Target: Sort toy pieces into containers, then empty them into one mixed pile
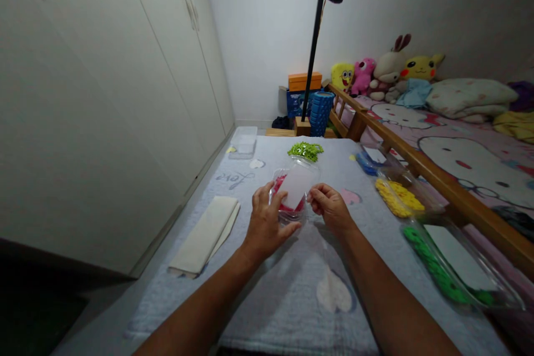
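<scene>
And there sat the clear plastic box (292,214), mid-table on the pale cloth (287,295), red pieces (278,182) inside and a white card (296,186) slanting over them! Thin stuff, that box; I'd have called it light, springy and a touch slippery, apt to dent under a hard squeeze, so the rim was the place to take hold. The card looked light and flat, fairly stiff, best taken by its edges; the red pieces looked small and liable to spill if tipped.

Now the hands! The left hand (265,222) reached in low, palm down, fingers spread and curved about the box's near-left side, thumb well out along the near edge, forefinger against the card; no tight grip showed. The right hand (331,208) came from the other side, knuckles up, thumb and forefinger brought together in a pinch by the right edge, other fingers curled. Card or plastic between those tips? I couldn't tell.
</scene>
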Tool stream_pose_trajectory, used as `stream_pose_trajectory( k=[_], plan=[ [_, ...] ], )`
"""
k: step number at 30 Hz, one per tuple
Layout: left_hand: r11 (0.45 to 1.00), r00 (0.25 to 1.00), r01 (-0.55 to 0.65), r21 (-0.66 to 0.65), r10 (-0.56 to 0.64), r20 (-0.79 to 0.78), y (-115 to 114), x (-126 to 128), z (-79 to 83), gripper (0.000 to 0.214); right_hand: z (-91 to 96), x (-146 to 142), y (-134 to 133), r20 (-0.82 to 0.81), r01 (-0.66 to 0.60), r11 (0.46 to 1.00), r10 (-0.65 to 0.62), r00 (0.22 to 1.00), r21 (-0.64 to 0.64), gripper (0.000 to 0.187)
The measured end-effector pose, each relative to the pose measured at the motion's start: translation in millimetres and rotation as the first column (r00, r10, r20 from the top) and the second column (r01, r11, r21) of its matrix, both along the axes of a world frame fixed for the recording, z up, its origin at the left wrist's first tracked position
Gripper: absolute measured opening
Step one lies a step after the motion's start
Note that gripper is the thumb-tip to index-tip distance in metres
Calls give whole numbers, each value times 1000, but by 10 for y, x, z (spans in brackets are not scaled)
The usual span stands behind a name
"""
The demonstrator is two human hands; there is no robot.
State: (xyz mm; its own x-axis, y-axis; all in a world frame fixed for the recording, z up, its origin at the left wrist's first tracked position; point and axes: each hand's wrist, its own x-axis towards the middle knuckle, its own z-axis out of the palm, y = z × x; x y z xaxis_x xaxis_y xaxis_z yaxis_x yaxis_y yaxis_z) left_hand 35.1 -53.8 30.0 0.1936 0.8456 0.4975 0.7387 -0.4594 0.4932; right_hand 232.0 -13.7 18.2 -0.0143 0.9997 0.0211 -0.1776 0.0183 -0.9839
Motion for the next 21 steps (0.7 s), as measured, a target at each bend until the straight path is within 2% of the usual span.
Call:
stream_pose_trajectory(
  k=[4, 7, 10, 13, 15, 17, 19, 21],
  plan=[
    [998, 999, 48, 29, -48, 23, 0, -18, -39, 59, 17, 55, 13, -103, -14, 998, 8, 995, -61, 33],
    [985, 993, 83, 151, -69, -95, -12, -33, -39, 51, 37, 78, 13, -172, -7, 997, -7, 985, -80, 32],
    [940, 971, 101, 326, -21, -238, -39, -38, -41, 32, 22, 100, 23, -220, -14, 996, -5, 975, -85, 28],
    [868, 955, 100, 486, 53, -291, -61, -37, -50, 25, -27, 127, 41, -274, -44, 997, 25, 961, -64, 25],
    [829, 953, 115, 547, 63, -295, -58, -39, -46, 26, -53, 144, 44, -325, -58, 997, 38, 945, -53, 25],
    [814, 954, 148, 562, 32, -297, -39, -48, -17, 26, -53, 163, 33, -378, -72, 996, 49, 925, -48, 25],
    [812, 965, 155, 562, -3, -261, -8, -62, 42, 22, -28, 186, 17, -419, -94, 995, 73, 905, -31, 26],
    [831, 987, 99, 547, -13, -158, 27, -78, 122, 18, 4, 215, 10, -440, -124, 992, 104, 892, -15, 28]
  ],
)
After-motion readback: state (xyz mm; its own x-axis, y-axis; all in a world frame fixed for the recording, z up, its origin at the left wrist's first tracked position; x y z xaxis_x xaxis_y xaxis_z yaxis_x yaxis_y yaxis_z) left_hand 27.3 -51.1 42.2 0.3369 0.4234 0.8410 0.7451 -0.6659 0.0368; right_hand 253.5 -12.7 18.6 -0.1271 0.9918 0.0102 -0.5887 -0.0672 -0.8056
